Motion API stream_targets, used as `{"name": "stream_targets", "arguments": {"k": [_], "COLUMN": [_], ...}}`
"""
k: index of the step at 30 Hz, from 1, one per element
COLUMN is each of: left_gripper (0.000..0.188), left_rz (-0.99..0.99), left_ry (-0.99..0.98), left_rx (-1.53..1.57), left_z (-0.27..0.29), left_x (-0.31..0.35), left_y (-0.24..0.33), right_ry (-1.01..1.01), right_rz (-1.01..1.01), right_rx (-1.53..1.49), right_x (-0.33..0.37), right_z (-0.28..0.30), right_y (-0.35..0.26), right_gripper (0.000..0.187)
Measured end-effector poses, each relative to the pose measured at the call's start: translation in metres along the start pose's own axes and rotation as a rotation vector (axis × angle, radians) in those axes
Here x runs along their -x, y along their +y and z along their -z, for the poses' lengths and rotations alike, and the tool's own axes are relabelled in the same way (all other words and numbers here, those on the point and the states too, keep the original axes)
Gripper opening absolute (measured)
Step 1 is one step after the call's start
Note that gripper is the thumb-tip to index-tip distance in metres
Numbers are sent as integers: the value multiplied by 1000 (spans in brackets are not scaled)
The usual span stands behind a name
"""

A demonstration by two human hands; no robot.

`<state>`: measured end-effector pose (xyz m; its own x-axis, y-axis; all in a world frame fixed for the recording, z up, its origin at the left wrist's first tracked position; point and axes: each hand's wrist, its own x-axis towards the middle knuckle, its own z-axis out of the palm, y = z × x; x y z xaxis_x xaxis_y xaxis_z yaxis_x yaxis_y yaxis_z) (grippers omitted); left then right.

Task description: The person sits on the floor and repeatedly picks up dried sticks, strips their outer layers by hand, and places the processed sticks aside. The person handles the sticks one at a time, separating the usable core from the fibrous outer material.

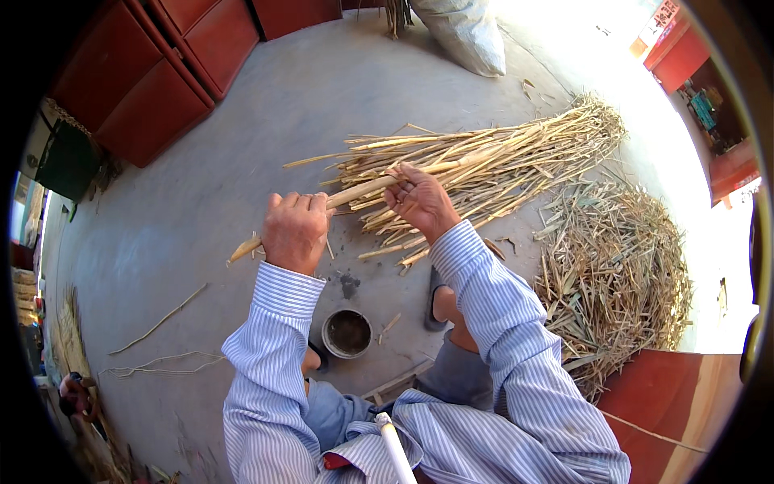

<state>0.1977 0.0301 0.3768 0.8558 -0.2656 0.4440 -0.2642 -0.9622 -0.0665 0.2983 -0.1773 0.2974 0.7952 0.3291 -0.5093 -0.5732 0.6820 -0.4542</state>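
A thick, pale yellow dry stalk (355, 193) slants across in front of me, its cut end sticking out to the left. My left hand (297, 230) is wrapped round it from above. Farther along, my right hand (421, 202) pinches the stalk between thumb and fingers, palm partly turned up. Beyond and beneath the right hand lies a loose bundle of similar dry stalks (484, 177) on the concrete floor. The stalk's far end merges visually with this bundle, so I cannot tell where it stops.
A pile of dry leaves (617, 266) lies at right, beside a red board (669, 403). Near my feet stands a round bowl (330, 339) with dark contents. Red cabinets (137, 89) line the far left; a pale sack (468, 36) stands at the back. A cigarette (393, 448) juts up below.
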Motion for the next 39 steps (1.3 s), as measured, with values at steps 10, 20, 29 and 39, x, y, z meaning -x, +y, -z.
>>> {"name": "stream_targets", "arguments": {"k": [10, 20, 29, 39], "left_gripper": [23, 21, 21, 22], "left_rz": [-13, 181, 286, 89], "left_ry": [167, -65, -75, -60], "left_rx": [-28, 174, 221, -30], "left_z": [-20, -9, -19, -28], "left_x": [-4, -3, 0, 5], "left_y": [-12, -17, -13, -7], "right_ry": [60, 98, 80, 41], "right_rz": [18, 68, 21, -81], "right_rx": [211, 304, 283, 240], "right_x": [-24, -16, -18, -18], "right_z": [15, 9, 11, 7], "right_y": [-11, -1, 3, 17], "right_gripper": [21, 20, 17, 14]}}
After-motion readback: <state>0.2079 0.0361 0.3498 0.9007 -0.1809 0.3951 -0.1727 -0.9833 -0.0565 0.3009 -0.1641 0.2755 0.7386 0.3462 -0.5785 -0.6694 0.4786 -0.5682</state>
